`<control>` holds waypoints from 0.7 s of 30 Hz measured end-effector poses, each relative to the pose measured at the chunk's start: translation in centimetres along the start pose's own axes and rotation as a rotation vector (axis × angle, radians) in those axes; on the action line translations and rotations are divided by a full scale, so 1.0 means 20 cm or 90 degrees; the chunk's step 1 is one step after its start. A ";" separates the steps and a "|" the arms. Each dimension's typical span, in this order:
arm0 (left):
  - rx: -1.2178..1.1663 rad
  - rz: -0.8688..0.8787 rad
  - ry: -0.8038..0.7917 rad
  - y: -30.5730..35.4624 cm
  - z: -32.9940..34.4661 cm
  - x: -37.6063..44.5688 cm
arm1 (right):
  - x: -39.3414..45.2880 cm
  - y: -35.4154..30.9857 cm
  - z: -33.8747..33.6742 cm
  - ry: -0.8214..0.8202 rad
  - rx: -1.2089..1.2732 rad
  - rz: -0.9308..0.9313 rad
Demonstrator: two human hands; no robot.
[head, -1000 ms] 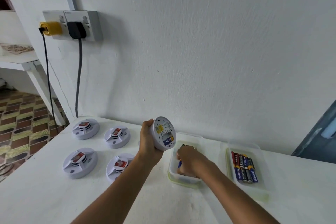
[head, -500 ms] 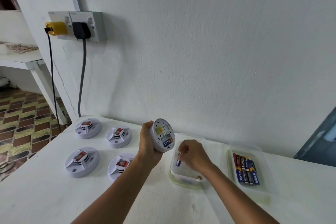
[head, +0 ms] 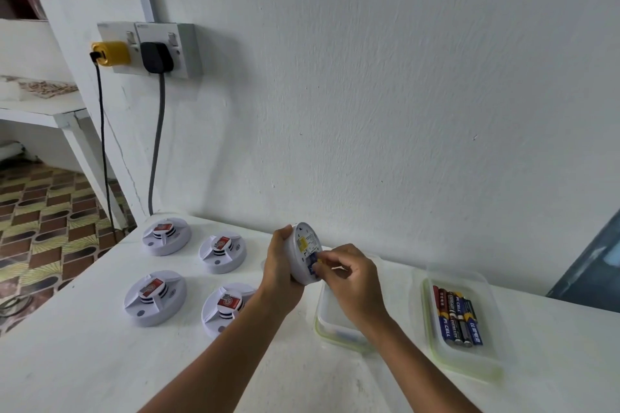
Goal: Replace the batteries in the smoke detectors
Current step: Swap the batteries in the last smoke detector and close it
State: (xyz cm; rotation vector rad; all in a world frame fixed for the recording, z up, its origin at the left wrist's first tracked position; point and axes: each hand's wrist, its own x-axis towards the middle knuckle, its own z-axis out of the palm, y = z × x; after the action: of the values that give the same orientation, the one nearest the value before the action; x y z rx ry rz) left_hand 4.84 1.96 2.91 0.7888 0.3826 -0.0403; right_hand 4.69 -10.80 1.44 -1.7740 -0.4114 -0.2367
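Observation:
My left hand (head: 280, 273) grips a round white smoke detector (head: 303, 245) on edge above the white table (head: 84, 362), its open back facing right. A blue battery (head: 312, 265) shows in the battery slot. My right hand (head: 352, 282) is against that slot, thumb and fingers pinched on the blue battery. Whether the fingers hide a second battery is impossible to tell. Several more detectors lie face up on the left, the nearest (head: 228, 308) just under my left forearm.
A clear container with a green rim (head: 335, 329) sits under my right wrist, its contents mostly hidden. A second container (head: 489, 369) to the right holds several batteries (head: 458, 318). Two plugs and their cables hang from a wall socket (head: 151, 49) at the left.
My right hand has risen out of the middle container, pinching a small blue battery, and moved left to the detector's back. The left hand has kept the detector almost still.

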 end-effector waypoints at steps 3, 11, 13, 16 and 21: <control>0.007 0.007 0.013 0.01 0.00 0.00 | 0.00 -0.03 0.00 -0.057 0.040 0.033; -0.031 -0.002 -0.022 0.03 0.00 -0.02 | 0.05 -0.07 -0.03 -0.047 0.142 0.303; -0.045 -0.013 -0.031 0.03 0.02 -0.03 | 0.06 -0.08 -0.03 -0.065 0.193 0.323; -0.059 -0.021 -0.040 0.04 0.02 -0.04 | 0.06 -0.10 -0.03 -0.076 0.216 0.303; -0.056 0.003 -0.052 0.07 0.03 -0.05 | 0.01 -0.06 0.05 0.029 0.062 0.088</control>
State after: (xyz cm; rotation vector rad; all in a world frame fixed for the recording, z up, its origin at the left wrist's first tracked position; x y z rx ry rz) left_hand 4.46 2.42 4.69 0.6994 0.3030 -0.0501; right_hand 4.46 -9.65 2.32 -1.6905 -0.2621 -0.1575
